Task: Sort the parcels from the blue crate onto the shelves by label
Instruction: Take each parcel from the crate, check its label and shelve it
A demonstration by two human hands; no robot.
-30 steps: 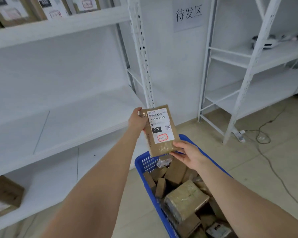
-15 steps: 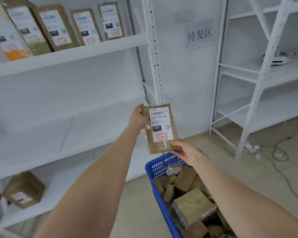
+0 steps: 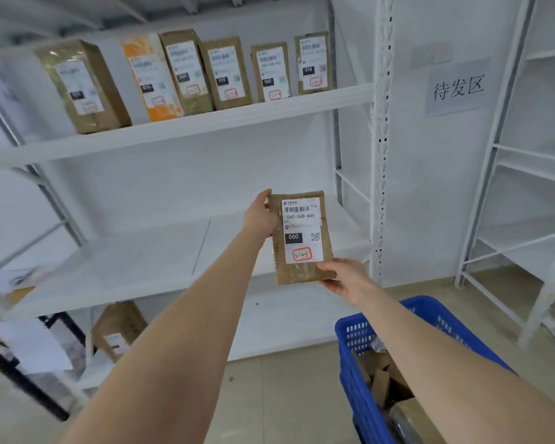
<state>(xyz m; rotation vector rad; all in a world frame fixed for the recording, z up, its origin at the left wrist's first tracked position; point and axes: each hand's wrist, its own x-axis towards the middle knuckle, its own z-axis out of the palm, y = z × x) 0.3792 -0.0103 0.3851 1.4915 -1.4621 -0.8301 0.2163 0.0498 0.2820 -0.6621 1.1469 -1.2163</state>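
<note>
Lifted farther from the blue crate (image 3: 354,334), the parcel (image 3: 302,233) (060-06B-A05) sits mid-frame, left hand (image 3: 259,216) gripping its top-left edge, right hand (image 3: 344,278) its bottom-right corner.

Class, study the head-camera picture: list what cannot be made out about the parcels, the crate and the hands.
All in the head view.
Held parcel: red-boxed handwriting too small to read.
Leftmost upper-shelf parcel: label blurred by motion.
Blue crate: contents mostly hidden by the right forearm, cut off by the bottom edge.
Left hand: fingers hidden behind the held parcel.
Bottom-shelf box: label blurred.
</note>
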